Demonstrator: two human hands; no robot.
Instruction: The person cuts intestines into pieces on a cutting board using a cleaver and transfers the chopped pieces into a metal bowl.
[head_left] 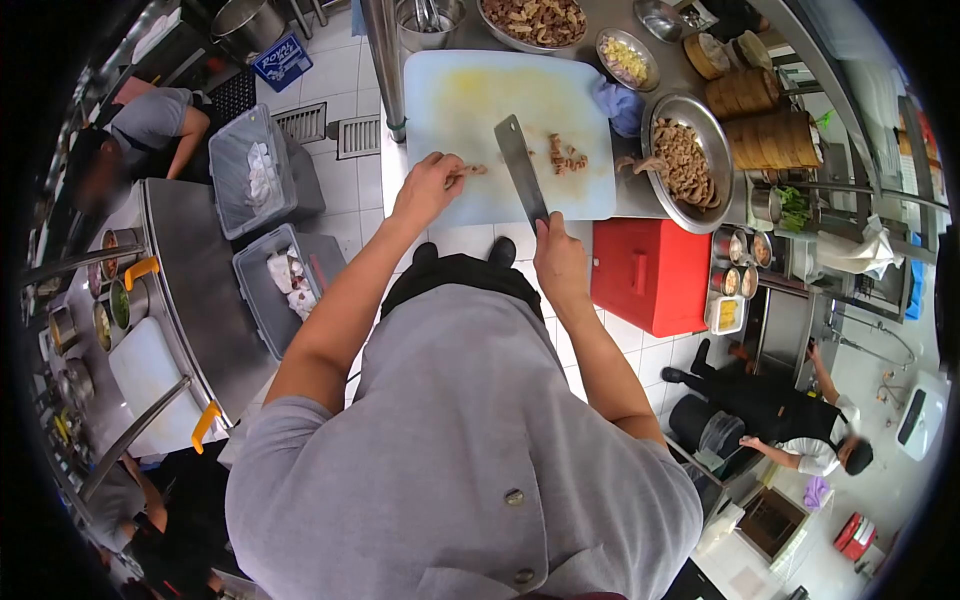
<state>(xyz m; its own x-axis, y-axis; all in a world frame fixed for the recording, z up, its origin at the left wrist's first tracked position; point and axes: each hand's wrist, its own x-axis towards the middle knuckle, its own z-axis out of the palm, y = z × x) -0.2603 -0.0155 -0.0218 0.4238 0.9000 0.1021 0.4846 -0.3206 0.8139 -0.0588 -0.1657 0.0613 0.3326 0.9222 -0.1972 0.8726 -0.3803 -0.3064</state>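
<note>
Cleaver (521,168) sat clenched in the right hand (562,258) over the board (450,115). The left hand (430,190) curled beside meat (478,170), its hold unclear.

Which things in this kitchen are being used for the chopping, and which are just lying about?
In use:
- cleaver, in the right hand
- cutting board
- chopped brown pieces
- brown strips in the metal bowl, probably

Apparently just about:
- blue cloth
- red box
- bamboo steamers
- blue crate

The cleaver (521,168) is smooth metal, the cutting board (490,90) matt plastic, the bowl (724,143) shiny metal.
</note>
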